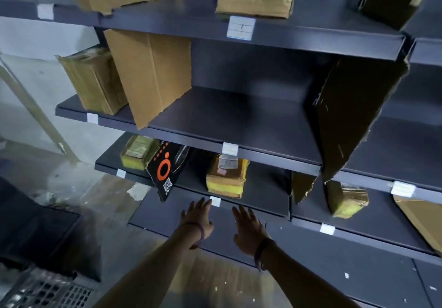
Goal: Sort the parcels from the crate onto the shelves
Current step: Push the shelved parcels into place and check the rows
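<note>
While the left hand [198, 219] and right hand [248, 231] hover spread and empty, the yellow-taped parcel [226, 178] lies on the shelf [265, 193] just beyond.

Left hand [198, 219], right hand [250, 232] at 6 o'clock, fingers straight, empty, near shelf [267, 193] edge. Parcel [226, 178] at 12 of hands; black box [167, 171] at its 9. Crate [45, 291] at 7.

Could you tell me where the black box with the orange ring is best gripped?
Probably by its lower end, from the front. The black box leans tilted, and that end juts past the shelf edge with nothing around it; a yellow parcel crowds its upper left.
</note>
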`<state>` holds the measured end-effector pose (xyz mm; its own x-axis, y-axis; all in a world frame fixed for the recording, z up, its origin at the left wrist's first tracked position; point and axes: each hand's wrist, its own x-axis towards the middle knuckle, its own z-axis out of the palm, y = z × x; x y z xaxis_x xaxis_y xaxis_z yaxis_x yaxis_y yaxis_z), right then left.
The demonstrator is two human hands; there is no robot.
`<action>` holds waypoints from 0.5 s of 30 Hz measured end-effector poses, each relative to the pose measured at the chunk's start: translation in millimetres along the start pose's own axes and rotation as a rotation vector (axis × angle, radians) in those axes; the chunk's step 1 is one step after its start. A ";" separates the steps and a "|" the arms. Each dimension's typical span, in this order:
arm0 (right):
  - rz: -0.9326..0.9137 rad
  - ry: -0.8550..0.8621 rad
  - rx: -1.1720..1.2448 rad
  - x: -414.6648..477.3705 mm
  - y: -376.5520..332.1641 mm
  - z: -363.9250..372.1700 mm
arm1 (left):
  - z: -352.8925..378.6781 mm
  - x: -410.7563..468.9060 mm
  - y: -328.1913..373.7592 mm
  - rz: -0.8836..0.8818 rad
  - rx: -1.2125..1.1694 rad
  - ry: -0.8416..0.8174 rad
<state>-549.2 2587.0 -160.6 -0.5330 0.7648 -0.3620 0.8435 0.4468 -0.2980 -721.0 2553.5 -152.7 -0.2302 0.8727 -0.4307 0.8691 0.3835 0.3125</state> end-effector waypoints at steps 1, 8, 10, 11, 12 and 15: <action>0.014 0.006 -0.003 3.9 -4.7 -2.5 | -3.6 4.1 -5.2 0.010 -0.001 -0.005; 0.079 0.020 -0.014 41.2 -19.3 -21.7 | -24.1 45.0 -17.3 0.076 0.019 -0.002; 0.085 0.035 -0.027 55.3 -19.9 -26.2 | -29.4 54.2 -18.4 0.074 0.025 -0.007; 0.086 0.044 -0.031 62.6 -20.2 -27.8 | -32.3 59.4 -18.9 0.075 0.034 -0.006; 0.087 0.052 -0.032 70.1 -20.0 -29.8 | -34.9 66.2 -19.1 0.076 0.042 -0.008; 0.099 0.064 -0.030 89.5 -16.8 -33.5 | -41.1 83.0 -16.1 0.085 0.049 -0.030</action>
<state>-608.9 2663.4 -158.4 -0.4425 0.8336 -0.3307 0.8939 0.3806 -0.2366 -772.1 2632.2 -158.7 -0.1416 0.8917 -0.4299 0.9054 0.2923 0.3080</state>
